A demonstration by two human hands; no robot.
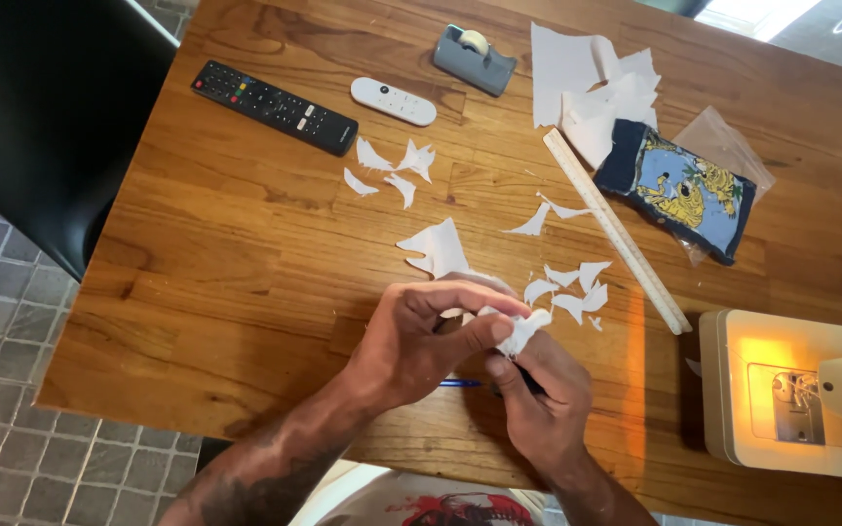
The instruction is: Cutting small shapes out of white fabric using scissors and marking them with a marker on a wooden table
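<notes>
We see a small crumpled white paper piece (521, 331) near the wooden table's (246, 292) front edge, its long axis running from seven to one o'clock. The left hand (416, 341) pinches it closed between thumb and fingers. The right hand (543, 399), curled shut, grips a dark tool under it; paper scraps (567, 287) lie at twelve o'clock.

A wooden table (246, 263) carries a black remote (274, 106), a white remote (393, 101), a grey tape dispenser (474, 59), a pale ruler (616, 230) lying slantwise, a printed blue cloth (676, 188) on a clear bag (723, 141), scattered white paper scraps (436, 246), a stack of white paper (587, 88) and a lit sewing machine (796, 394).
</notes>
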